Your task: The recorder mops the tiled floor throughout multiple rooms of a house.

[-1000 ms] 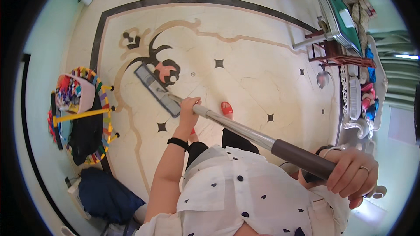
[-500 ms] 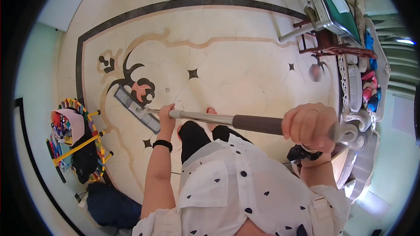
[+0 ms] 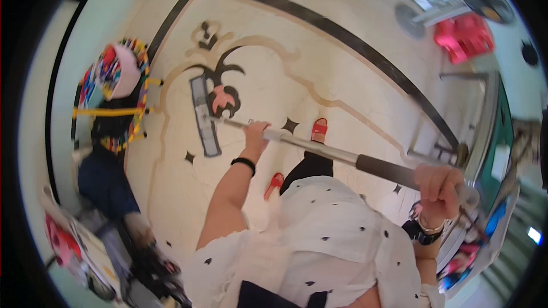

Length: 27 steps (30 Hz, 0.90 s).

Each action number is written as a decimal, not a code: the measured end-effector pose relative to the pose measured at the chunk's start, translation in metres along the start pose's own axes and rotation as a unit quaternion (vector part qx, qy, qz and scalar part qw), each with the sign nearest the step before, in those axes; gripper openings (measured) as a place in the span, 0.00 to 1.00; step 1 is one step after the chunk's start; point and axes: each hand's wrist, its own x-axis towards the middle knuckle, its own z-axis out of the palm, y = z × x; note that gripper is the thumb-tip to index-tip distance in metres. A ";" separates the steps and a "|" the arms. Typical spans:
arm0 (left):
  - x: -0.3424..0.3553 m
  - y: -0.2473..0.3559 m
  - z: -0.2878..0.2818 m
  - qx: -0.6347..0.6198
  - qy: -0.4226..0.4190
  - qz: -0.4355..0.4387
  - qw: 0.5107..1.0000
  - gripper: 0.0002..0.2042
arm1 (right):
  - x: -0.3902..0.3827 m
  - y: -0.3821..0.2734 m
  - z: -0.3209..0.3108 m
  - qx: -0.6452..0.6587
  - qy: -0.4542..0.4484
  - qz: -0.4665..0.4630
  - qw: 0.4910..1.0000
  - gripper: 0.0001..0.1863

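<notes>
A flat mop (image 3: 294, 141) slants across the front of my body, its long grey flat head (image 3: 204, 115) lying on the tiled floor beside a dark and pink inlaid flower pattern. Lower on the silver pole, closer to the head, my left hand (image 3: 257, 136) is closed round it. At the upper end my right hand (image 3: 438, 189) wraps the brown foam grip (image 3: 383, 170). Black bands circle both wrists. My feet, in red sandals (image 3: 320, 130), stand on the floor to the right of the mop head.
At the left stands a small trampoline-like frame with coloured edging (image 3: 137, 51), holding a pink tub (image 3: 124, 74) of small items. Dark blue cloth (image 3: 105, 182) and a stroller-like thing are below it. Red plastic stools (image 3: 465, 37), a fan and a green-topped table (image 3: 502, 145) stand right.
My body and view have turned to the right, bringing red stools and a fan into sight. The mop head now lies more upright in view, still beside the flower pattern. Both hands keep their hold.
</notes>
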 end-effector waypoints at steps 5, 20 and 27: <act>0.056 0.042 -0.002 0.038 -0.040 -0.122 0.991 0.06 | 0.089 0.008 -0.047 -0.007 0.002 0.062 0.998 0.12; 0.169 0.154 0.017 -0.059 -0.005 -0.332 0.942 0.07 | 0.358 -0.006 -0.126 -0.031 -0.163 0.180 0.970 0.11; 0.237 0.156 -0.005 -0.094 0.057 -0.460 0.881 0.08 | 0.506 0.022 -0.071 -0.022 -0.278 0.237 0.931 0.12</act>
